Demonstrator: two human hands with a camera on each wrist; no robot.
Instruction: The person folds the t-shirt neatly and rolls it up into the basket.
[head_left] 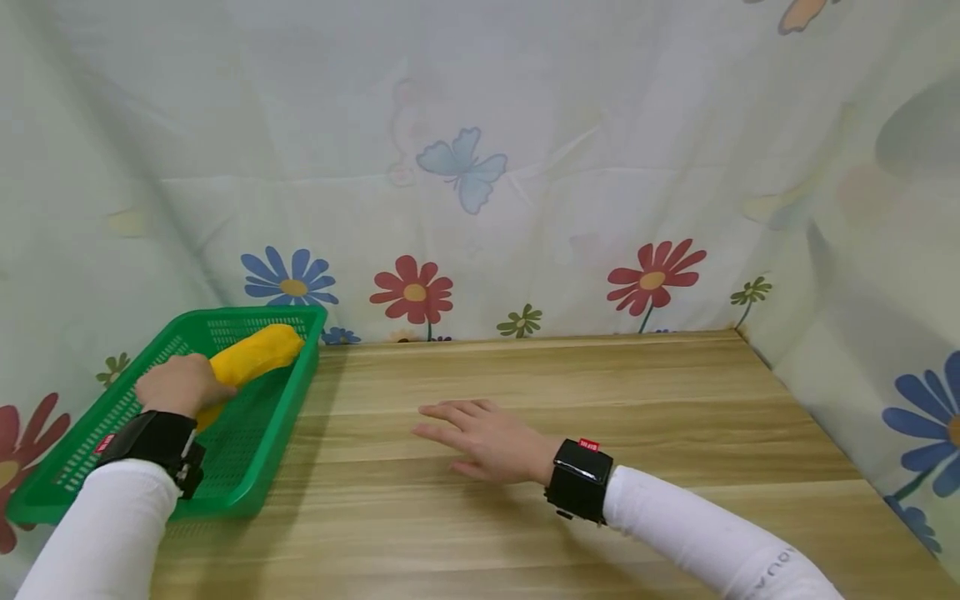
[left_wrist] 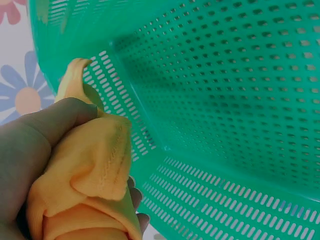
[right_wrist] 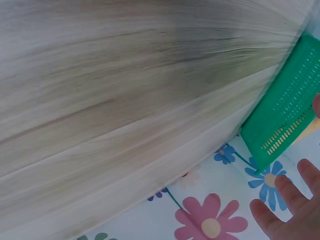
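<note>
A rolled-up yellow cloth [head_left: 258, 354] is gripped by my left hand [head_left: 182, 383] inside the green basket [head_left: 295, 408]. Up close in the left wrist view, the fabric [left_wrist: 102, 155] looks soft and folded, with a stitched seam; my thumb lies across it and fingertips show along its lower right side. Whether the cloth touches the basket floor I cannot tell. Over the middle of the table, my right hand [head_left: 487, 439] has its fingers spread and holds nothing. Part of that hand [right_wrist: 300, 210] shows at the lower right of the right wrist view.
The slotted plastic basket stands at the table's left side, near the back. A wood-grain table top [head_left: 420, 533] stretches from it to the right. Behind and on both sides hangs a pale curtain [head_left: 555, 225] printed with flowers and butterflies, meeting the table's back edge.
</note>
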